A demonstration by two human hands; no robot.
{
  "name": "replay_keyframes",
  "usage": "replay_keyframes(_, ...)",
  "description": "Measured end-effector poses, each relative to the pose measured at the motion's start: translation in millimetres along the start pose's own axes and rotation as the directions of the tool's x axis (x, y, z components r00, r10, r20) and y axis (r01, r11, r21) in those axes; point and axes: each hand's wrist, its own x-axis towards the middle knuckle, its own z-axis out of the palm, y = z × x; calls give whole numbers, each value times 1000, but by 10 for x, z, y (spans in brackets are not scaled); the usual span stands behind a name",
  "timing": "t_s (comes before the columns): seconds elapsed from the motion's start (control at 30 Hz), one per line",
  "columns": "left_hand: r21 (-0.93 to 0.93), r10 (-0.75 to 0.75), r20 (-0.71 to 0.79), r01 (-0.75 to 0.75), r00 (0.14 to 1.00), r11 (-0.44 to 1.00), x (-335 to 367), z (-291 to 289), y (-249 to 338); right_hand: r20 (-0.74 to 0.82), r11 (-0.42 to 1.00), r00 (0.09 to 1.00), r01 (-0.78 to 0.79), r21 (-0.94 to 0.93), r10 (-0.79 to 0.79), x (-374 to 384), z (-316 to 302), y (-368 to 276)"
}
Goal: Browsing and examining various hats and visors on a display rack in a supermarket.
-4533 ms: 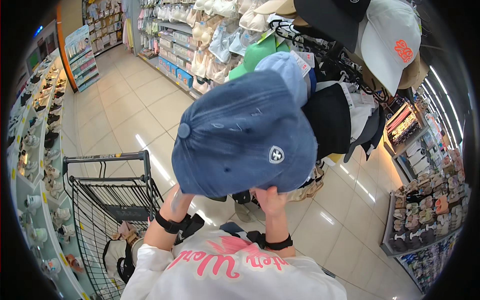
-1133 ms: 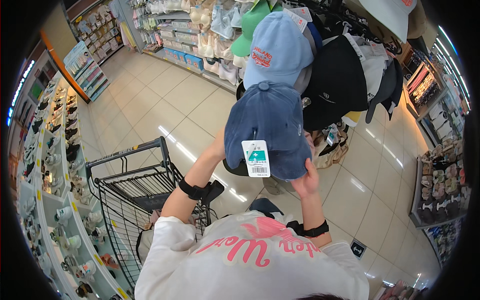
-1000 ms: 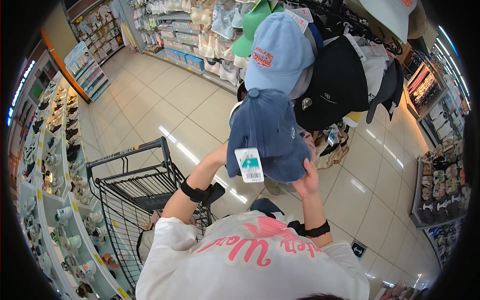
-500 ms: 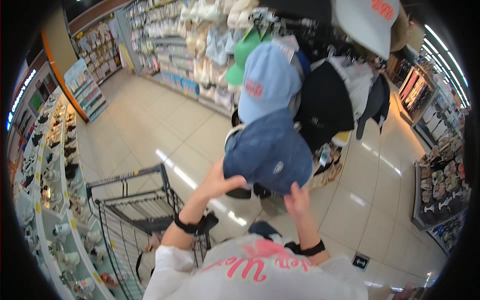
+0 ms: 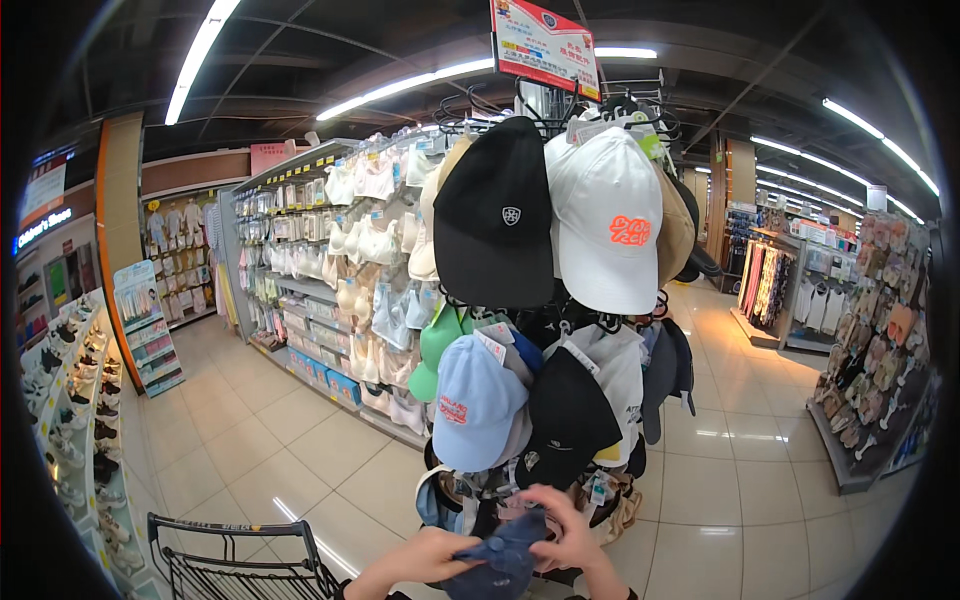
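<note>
A dark navy baseball cap [image 5: 495, 572] is between my two hands at the lower edge, low in front of the cap rack. My left hand [image 5: 428, 556] pinches its left side, thumb lying along the fabric. On the other side, my right hand [image 5: 573, 535] grips the cap with curved fingers. Part of the cap is cut off by the frame. Just above my hands hang a light blue cap [image 5: 478, 405] with red lettering and a black cap [image 5: 568, 415]. Higher on the rack are a large black cap [image 5: 497, 225] and a white cap [image 5: 612, 215] with orange lettering.
A shopping cart [image 5: 235, 530] stands at my lower left. Shoe shelves [image 5: 95, 440] line the left side. Behind the rack runs a wall of hanging underwear [image 5: 365, 240]. To the right, a slipper stand [image 5: 870, 360] rises from the tiled floor [image 5: 720, 470].
My view has tilted up, bringing the upper rack and ceiling in. The navy cap, still in both hands, now appears lower in the view, turned and partly bunched.
</note>
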Motion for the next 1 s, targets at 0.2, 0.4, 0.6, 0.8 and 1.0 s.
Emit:
replay_keyframes(0.2,130,-52,54,44,997,991,62,72,-24,446,966,861,-172,-193,242,87,32,-6)
replay_keyframes(0.4,61,102,-293,-88,951,994,200,-128,146,335,984,925,-171,-50,178,438,-142,-446)
replay_keyframes(0.6,243,257,-391,-170,884,955,390,-480,125,161,990,985,-40,-138,63,1140,-500,-874)
replay_keyframes(0.8,54,150,-418,-140,896,989,545,-751,262,169,995,986,-18,94,2,1486,-556,-975)
replay_keyframes(1.0,229,198,-441,-103,876,968,507,-933,280,199,1000,980,-24,-11,26,1520,-607,-1043)
